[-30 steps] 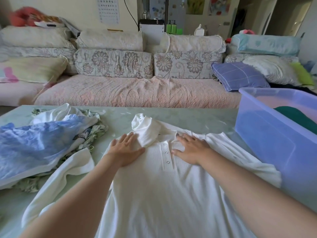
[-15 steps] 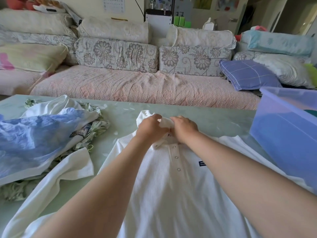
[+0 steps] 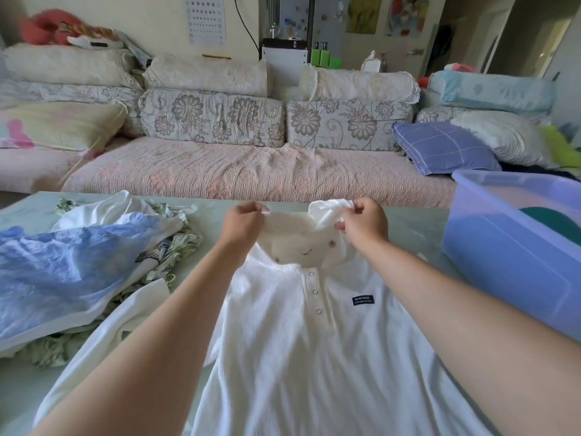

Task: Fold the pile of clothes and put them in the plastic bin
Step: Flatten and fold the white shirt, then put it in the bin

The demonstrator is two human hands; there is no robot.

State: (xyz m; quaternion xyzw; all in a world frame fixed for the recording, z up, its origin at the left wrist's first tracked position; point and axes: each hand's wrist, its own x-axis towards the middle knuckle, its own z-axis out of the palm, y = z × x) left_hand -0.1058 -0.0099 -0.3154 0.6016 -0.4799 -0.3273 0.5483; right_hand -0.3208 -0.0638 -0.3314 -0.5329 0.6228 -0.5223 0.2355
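- The sofa [image 3: 251,171] is seen beyond the white shirt [image 3: 298,357] and is judged to play no part in the work.
- The table [image 3: 408,228] lies under the white shirt, which gives it a flat bed for folding.
- The white shirt, the garment in hand, is spread front up with its buttons showing, probably so that it can be squared before the first fold. One sleeve trails off to its left.
- The pile of clothes [image 3: 78,272] is heaped just left of the white shirt with a blue piece on top. It is unfolded, so much of the task is judged to be left.
- The plastic bin [image 3: 503,262] is stood just right of the white shirt, probably so that folded pieces can be put in easily. A dark green garment [image 3: 553,221] already lies inside.
- The left hand [image 3: 243,221] is clenched on the collar [image 3: 292,225] at the far end of the white shirt, with the edge pinched under the fingers.
- The right hand [image 3: 366,221] grasps the collar's other end, and the tip is nipped between thumb and fingertips. The collar is lifted and stretched between the two hands, probably to straighten it.
- A small dark label [image 3: 363,299] is sewn on the white shirt's chest, on the right-hand side.
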